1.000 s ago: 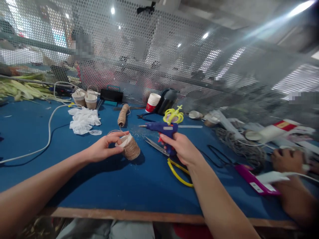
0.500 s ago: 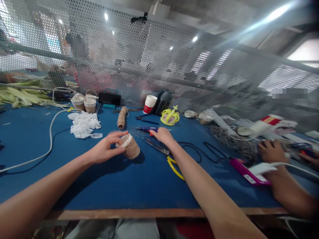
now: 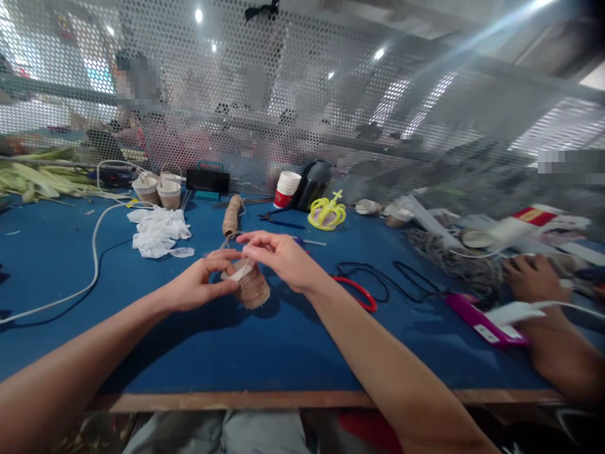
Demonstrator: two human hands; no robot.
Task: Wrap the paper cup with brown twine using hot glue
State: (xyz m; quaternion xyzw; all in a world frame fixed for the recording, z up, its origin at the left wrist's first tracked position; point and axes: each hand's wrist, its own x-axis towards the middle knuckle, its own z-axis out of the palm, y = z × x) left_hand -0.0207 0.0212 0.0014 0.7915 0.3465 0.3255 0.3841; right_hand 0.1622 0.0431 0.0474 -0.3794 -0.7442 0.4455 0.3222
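Observation:
My left hand (image 3: 201,280) is closed around the rim of a paper cup (image 3: 253,289) wrapped in brown twine. The cup is tilted, its white mouth towards the left hand. At the upper edge of the cup, my right hand (image 3: 278,255) has thumb and forefinger pinched together, seemingly on the loose twine. Behind them lies the twine spool (image 3: 231,215), with a strand trailing towards the fingers. A blue glue gun (image 3: 300,240) is mostly hidden behind my right hand. One red scissor handle (image 3: 363,295) shows beside my right forearm, which covers the rest.
Crumpled white cloth (image 3: 158,230) and two wrapped cups (image 3: 169,191) stand left. Pliers (image 3: 281,221), stacked paper cups (image 3: 286,189) and a yellow crown (image 3: 327,214) sit farther back. A purple power strip (image 3: 484,320) and another person's hand (image 3: 536,277) are right.
My right hand has left the glue gun and come left to the cup's rim, fingers pinched. My left hand keeps hold of the cup. The scissors' red handle now shows, the yellow one is covered.

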